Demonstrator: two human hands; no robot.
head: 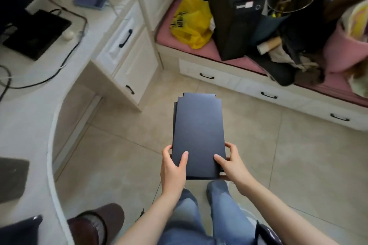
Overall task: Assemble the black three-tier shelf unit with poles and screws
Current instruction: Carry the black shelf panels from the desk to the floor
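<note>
A stack of flat black shelf panels (198, 131) with notched corners is held out level above the tiled floor, long side pointing away from me. My left hand (172, 167) grips the near left corner, thumb on top. My right hand (229, 162) grips the near right corner, thumb on top as well. A second panel's edge peeks out along the left side under the top one. No poles or screws are in sight.
A white curved desk (39, 93) with cables and a black device lies to the left, white drawers (129, 55) beside it. A pink-cushioned bench (199, 49) ahead carries a yellow bag (191, 22), a black box (233, 16) and clutter. A brown slipper (95, 223) sits lower left.
</note>
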